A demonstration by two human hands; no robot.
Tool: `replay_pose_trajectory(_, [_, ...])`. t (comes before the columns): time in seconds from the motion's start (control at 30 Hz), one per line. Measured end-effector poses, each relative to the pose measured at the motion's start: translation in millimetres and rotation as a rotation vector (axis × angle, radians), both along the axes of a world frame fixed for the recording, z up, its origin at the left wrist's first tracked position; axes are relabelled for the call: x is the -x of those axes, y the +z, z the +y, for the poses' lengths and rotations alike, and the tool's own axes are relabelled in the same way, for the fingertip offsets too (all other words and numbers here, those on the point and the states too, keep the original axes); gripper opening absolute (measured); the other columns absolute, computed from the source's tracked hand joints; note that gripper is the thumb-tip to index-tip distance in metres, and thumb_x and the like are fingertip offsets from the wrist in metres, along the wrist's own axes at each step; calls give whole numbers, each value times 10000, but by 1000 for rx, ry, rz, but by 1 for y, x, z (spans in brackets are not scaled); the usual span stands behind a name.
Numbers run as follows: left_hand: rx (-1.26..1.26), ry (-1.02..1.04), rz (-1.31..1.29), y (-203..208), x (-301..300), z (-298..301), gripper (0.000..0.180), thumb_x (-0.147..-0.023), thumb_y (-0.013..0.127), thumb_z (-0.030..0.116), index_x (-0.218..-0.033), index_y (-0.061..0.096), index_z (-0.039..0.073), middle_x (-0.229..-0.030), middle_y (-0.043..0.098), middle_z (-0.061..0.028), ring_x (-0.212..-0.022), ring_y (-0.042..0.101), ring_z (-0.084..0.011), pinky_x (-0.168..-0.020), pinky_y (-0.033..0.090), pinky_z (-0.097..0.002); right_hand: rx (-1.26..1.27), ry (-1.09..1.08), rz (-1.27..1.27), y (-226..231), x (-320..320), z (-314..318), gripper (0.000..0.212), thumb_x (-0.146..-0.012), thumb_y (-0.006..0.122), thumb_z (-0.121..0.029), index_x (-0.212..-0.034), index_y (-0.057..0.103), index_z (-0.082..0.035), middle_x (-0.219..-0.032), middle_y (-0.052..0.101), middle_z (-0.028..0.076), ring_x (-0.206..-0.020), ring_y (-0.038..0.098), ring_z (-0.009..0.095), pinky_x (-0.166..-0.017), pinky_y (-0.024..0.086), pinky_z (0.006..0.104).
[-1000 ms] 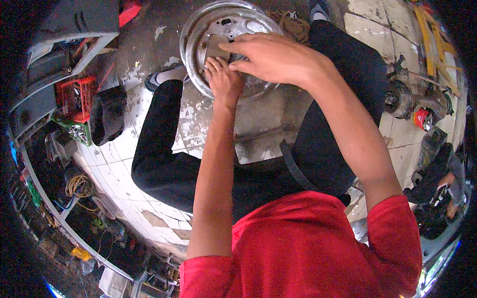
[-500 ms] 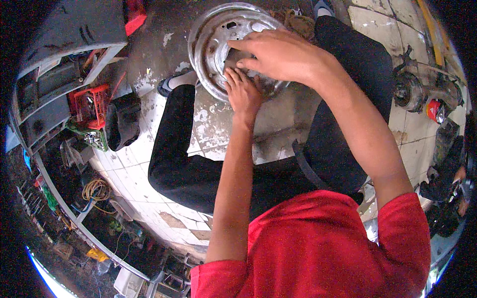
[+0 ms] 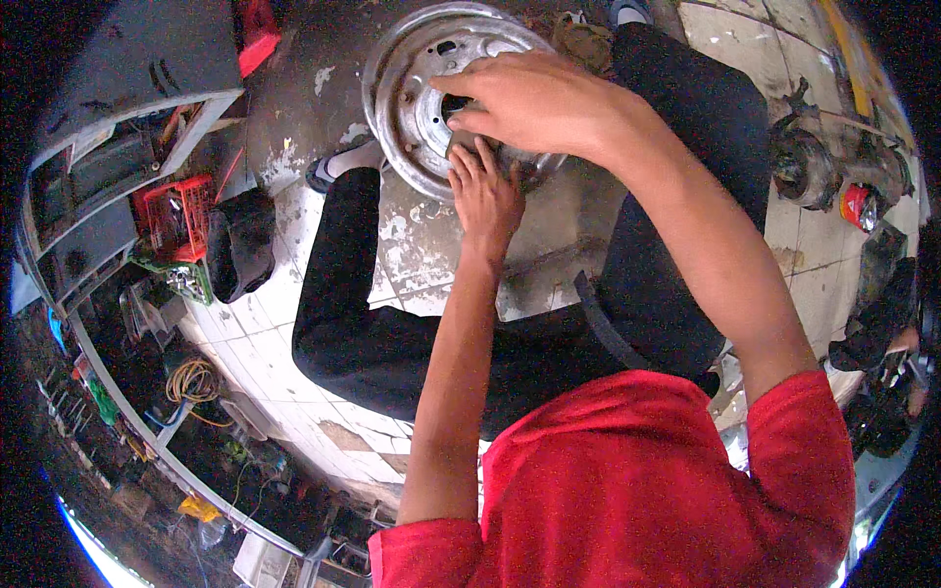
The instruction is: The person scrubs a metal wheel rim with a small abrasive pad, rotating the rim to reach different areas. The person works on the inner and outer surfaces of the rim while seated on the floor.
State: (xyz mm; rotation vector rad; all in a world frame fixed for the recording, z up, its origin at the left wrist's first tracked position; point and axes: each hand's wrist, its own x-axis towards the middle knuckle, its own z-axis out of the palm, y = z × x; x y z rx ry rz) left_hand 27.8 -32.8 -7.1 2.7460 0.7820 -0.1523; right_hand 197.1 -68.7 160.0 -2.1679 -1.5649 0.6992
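A bare metal wheel rim (image 3: pixel 392 118), grey and worn, lies before me at the top of the view. My left hand (image 3: pixel 487 201) is at its near edge, fingers stretched forward and slightly spread. Under those fingertips shows part of a small grey-brown flat piece (image 3: pixel 459 140), whose kind I cannot make out. From the right, my right hand (image 3: pixel 554 103) reaches over the rim, its index finger and thumb stretched apart above the dark centre hole (image 3: pixel 453 103). Its other fingers are partly hidden. The hand and forearm cover much of the rim's right side.
My legs (image 3: pixel 338 265) are spread around the rim. A red basket (image 3: pixel 181 211) and a grey metal cabinet (image 3: pixel 147 59) stand left, above a coiled hose (image 3: pixel 193 380). To the right are a greasy cylindrical machine part (image 3: pixel 804 174) and a red can (image 3: pixel 859 207).
My left hand has shifted slightly right and nearer. The grey-brown piece now shows lower, under its fingertips, and the centre hole shows more. My right hand has moved slightly left.
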Motion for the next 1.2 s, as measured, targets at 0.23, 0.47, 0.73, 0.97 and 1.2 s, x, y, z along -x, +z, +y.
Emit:
replay_pose_trajectory(0.23, [-124,38,92,-19,-28,58,671,-955,429,417,-1412,323,-61,-1410,320,-370,-1334,313,-483,-1103,252,-529,82,5,-8,3,4,3,490,-889,584,-329,-1312,526,-89,-1084,640,209,-1029,604,377,-891,475,462])
replay_pose_trajectory(0.47, [-13,-87,43,-2,5,5,686,-945,467,410,-1432,295,-42,-1390,305,-403,-1327,309,-501,-1104,246,-533,72,-4,-5,3,1,3,496,-888,585,-326,-1318,522,-88,-1103,635,211,-1044,598,377,-908,470,461])
replay_pose_trajectory(0.73, [-122,-131,140,-15,-21,52,666,-953,451,381,-1435,280,-45,-1370,349,-394,-1305,346,-504,-1093,263,-533,71,5,9,0,7,4,449,-897,559,-304,-1293,545,-93,-1100,641,194,-1032,606,373,-900,475,467])
replay_pose_trajectory(0.97, [37,-61,84,5,-3,5,749,-936,473,477,-1446,269,-31,-1390,303,-412,-1315,320,-509,-1101,256,-508,109,1,-7,1,3,6,455,-889,565,-299,-1298,545,-100,-1085,643,204,-1030,605,375,-898,475,468])
replay_pose_trajectory(1.2, [31,-65,-25,-9,-3,13,743,-939,478,449,-1449,240,-35,-1372,320,-419,-1305,320,-528,-1102,245,-524,85,32,29,-6,8,3,459,-897,554,-320,-1299,546,-100,-1067,647,214,-999,619,377,-873,489,468])
